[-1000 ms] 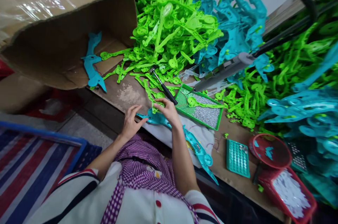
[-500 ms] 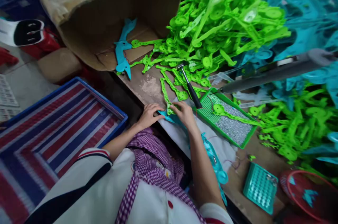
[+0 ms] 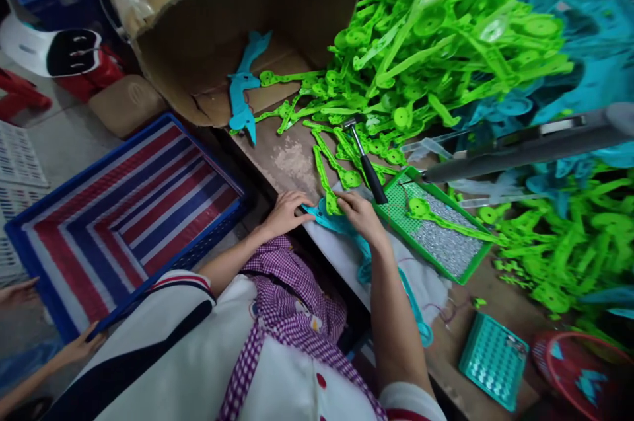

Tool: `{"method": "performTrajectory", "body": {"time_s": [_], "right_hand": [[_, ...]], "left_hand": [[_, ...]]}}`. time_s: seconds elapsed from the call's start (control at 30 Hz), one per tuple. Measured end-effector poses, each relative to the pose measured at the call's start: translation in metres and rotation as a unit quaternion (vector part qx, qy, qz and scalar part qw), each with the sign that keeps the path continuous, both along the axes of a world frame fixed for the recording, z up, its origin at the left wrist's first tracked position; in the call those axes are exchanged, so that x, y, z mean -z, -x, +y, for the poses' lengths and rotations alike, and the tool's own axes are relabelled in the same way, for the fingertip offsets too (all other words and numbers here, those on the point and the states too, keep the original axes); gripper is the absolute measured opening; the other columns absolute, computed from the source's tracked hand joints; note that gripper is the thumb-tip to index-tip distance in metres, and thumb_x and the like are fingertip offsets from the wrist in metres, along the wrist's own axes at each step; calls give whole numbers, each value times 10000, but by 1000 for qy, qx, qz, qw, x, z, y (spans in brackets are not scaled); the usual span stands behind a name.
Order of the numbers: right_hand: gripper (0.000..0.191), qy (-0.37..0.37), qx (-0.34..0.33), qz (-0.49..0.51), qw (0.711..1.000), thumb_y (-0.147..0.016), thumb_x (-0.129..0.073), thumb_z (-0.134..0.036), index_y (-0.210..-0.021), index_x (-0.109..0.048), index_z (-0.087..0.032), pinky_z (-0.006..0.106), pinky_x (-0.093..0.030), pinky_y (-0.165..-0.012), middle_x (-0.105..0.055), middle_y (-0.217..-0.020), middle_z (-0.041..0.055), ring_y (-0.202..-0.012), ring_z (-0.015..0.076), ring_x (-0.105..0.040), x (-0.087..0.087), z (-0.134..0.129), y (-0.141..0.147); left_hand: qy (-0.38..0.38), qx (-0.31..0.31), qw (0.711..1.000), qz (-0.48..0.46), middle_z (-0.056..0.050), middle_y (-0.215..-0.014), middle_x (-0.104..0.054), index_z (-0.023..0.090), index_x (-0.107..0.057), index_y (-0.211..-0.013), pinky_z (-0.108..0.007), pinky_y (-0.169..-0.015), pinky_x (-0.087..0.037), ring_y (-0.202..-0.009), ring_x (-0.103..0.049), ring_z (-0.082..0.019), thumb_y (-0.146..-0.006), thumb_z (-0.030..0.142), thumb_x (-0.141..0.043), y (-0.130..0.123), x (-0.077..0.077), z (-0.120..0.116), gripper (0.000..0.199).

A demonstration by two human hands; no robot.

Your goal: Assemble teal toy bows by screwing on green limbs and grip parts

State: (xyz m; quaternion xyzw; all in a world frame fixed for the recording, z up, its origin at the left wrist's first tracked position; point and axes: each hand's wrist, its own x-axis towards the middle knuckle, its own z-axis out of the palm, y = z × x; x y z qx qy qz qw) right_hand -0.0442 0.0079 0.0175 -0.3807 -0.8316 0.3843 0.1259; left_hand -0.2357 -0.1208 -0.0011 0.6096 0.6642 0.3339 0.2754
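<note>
My left hand (image 3: 286,213) is at the table's front edge, its thumb and fingers closed on the pointed end of a teal plastic part (image 3: 337,223). My right hand (image 3: 360,215) has its fingers pinched on a bright green plastic arm (image 3: 323,173), whose wide end lies over the teal part. What the right palm covers is hidden. Beneath both pieces is a white cloth (image 3: 329,248). Under my right forearm another teal length (image 3: 415,305) sticks out, partly hidden. A hammer (image 3: 367,166) with a black handle lies just beyond my right hand.
A green tray (image 3: 443,272) of small metal pieces stands right of my hands. Green parts (image 3: 446,44) are heaped behind, below an open carton (image 3: 173,71). A grey rod (image 3: 525,150) juts in from the right. At left, another person's hands (image 3: 82,345) hold a blue crate (image 3: 54,315).
Another person's hands have come into view at the left, and the blue crate has shifted and turned. More of the teal part shows between my hands, under the green arm's end.
</note>
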Motion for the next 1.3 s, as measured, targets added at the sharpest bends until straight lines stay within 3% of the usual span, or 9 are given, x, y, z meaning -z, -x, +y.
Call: {"method": "performTrajectory", "body": {"time_s": [0.13, 0.27, 0.37, 0.57, 0.87, 1.0, 1.17, 1.3], "right_hand": [[245, 11, 37, 4, 999, -838, -569, -224, -992, -756, -186, 327, -522, -758, -768, -907, 67, -791, 204, -681, -2, -5, 8], [211, 19, 40, 16, 999, -843, -597, -211, -977, -758, -179, 294, -508, -734, -769, -893, 55, -752, 174, -665, -9, -12, 15], [181, 11, 33, 15, 999, -850, -611, -194, -959, -756, -178, 300, -503, -789, -767, -939, 62, -816, 177, -668, -14, -12, 17], [177, -18, 17, 9, 1000, -898, -579, -204, -976, -737, -184, 317, -482, -859, -751, -973, 72, -918, 194, -662, -17, -17, 23], [177, -44, 60, -76, 994, -927, -544, -229, -945, -716, -190, 360, -436, -881, -717, -988, 90, -985, 229, -632, -14, -33, 25], [235, -44, 48, -50, 997, -942, -536, -292, -1018, -730, -183, 394, -447, -933, -684, -1140, 128, -1094, 262, -615, -13, -35, 17], [324, -115, 164, 65, 978, -963, -490, -416, -1113, -701, -221, 425, -469, -941, -687, -1157, 117, -1096, 256, -628, -34, -54, 0], [308, -138, 248, 151, 947, -955, -495, -449, -1026, -692, -223, 352, -516, -796, -702, -1029, 95, -941, 210, -645, -59, -63, -2]], "left_hand": [[40, 63, 997, -2, -60, -1181, -693, 226, -704, -1033, -425, -1067, -395, -1229, -562, -259, -826, 294, -739, 14, -19, 3, 221], [68, 157, 985, -5, -25, -1023, -735, 225, -713, -954, -361, -967, -465, -1052, -638, -226, -812, 239, -724, 29, -33, 19, 143], [93, 192, 977, -20, -20, -936, -742, 199, -718, -896, -304, -854, -492, -924, -668, -205, -766, 212, -740, 35, -35, 32, 133], [123, 176, 975, -65, -22, -876, -748, 176, -722, -866, -281, -781, -498, -837, -674, -192, -714, 231, -753, 37, -31, 36, 165], [98, 115, 986, -72, -14, -871, -741, 185, -723, -869, -273, -767, -499, -797, -660, -173, -757, 322, -743, 30, -22, 20, 178], [76, 119, 988, -67, -21, -892, -733, 185, -708, -871, -291, -797, -504, -825, -664, -180, -791, 338, -727, 27, -20, 16, 174], [65, 128, 989, -35, -21, -905, -717, 192, -692, -894, -287, -806, -501, -842, -660, -181, -840, 345, -700, 25, -28, 8, 163], [69, 120, 990, 5, -20, -902, -701, 203, -689, -904, -295, -816, -487, -869, -651, -194, -873, 344, -678, 23, -39, 1, 144]]}}
